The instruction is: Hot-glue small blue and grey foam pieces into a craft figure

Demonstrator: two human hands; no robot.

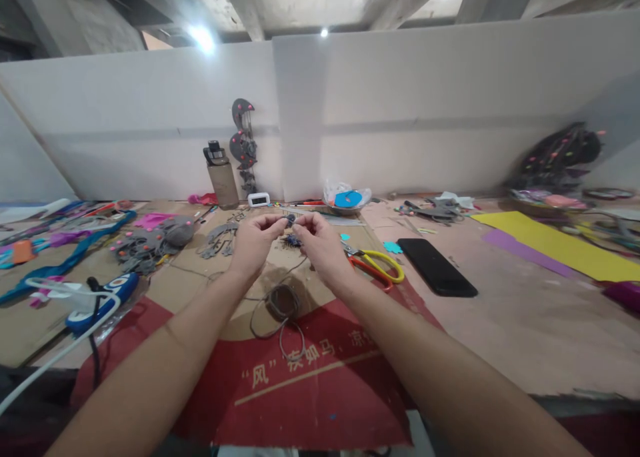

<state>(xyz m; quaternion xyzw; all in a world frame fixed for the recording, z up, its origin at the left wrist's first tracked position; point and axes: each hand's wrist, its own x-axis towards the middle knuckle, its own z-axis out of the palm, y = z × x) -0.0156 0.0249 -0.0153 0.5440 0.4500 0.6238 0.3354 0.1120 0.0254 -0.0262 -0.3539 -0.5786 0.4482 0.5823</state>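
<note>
My left hand (pixel 253 242) and my right hand (pixel 320 243) meet over the middle of the work surface, thumbs and fingers pinched. Between their fingertips is a small dark grey piece (pixel 291 219), too small to make out fully. Just beneath the hands lies a little dark cluster (pixel 292 241). A thin grey cord (pixel 253 320) loops over the red and brown cardboard (pixel 320 403) below them, around a dark brown round object (pixel 283 301). Scissors with red and yellow handles (pixel 383 265) lie beside my right hand. Grey cut-out shapes (pixel 220 238) are left of my left hand.
A black phone (pixel 437 267) lies at right, near yellow sheet material (pixel 545 240). Behind stand a bottle (pixel 223 180), a small white digital clock (pixel 259 199) and a bowl (pixel 347 200). Grey pieces with pink-headed pins (pixel 155 241) and a blue power strip (pixel 103 303) occupy the left.
</note>
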